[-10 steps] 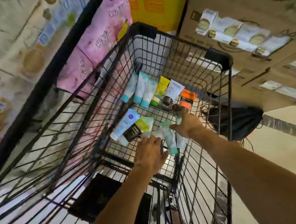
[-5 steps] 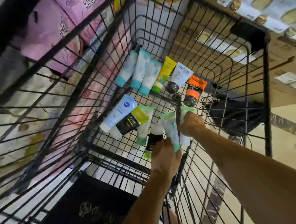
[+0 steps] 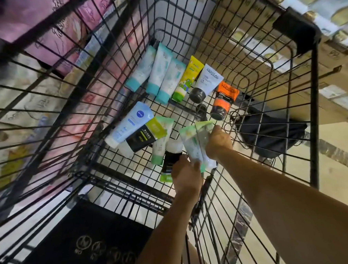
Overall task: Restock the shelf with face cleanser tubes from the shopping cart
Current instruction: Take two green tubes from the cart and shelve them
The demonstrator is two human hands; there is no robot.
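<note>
Both my arms reach down into a black wire shopping cart [image 3: 314,107] whose floor holds several face cleanser tubes. My right hand [image 3: 217,143] grips a pale green tube [image 3: 204,138]. My left hand [image 3: 187,177] holds the lower end of a second pale green tube [image 3: 190,145] lying beside the first. A black and white tube [image 3: 173,154] lies just left of my left hand. Further off lie three teal tubes [image 3: 161,73], a yellow tube [image 3: 187,79], a white tube with a dark cap [image 3: 205,83], an orange tube [image 3: 223,99] and a blue tube [image 3: 127,123].
A black bag [image 3: 271,136] hangs outside the cart's right wall. Cardboard boxes [image 3: 307,62] with boxed goods stand beyond the cart on the right. Pink packages [image 3: 46,27] fill shelving on the left. A black child-seat flap [image 3: 84,245] sits at the near end.
The camera has dropped closer into the cart. My left hand moved right to the green tubes. My right hand keeps its grip on its tube.
</note>
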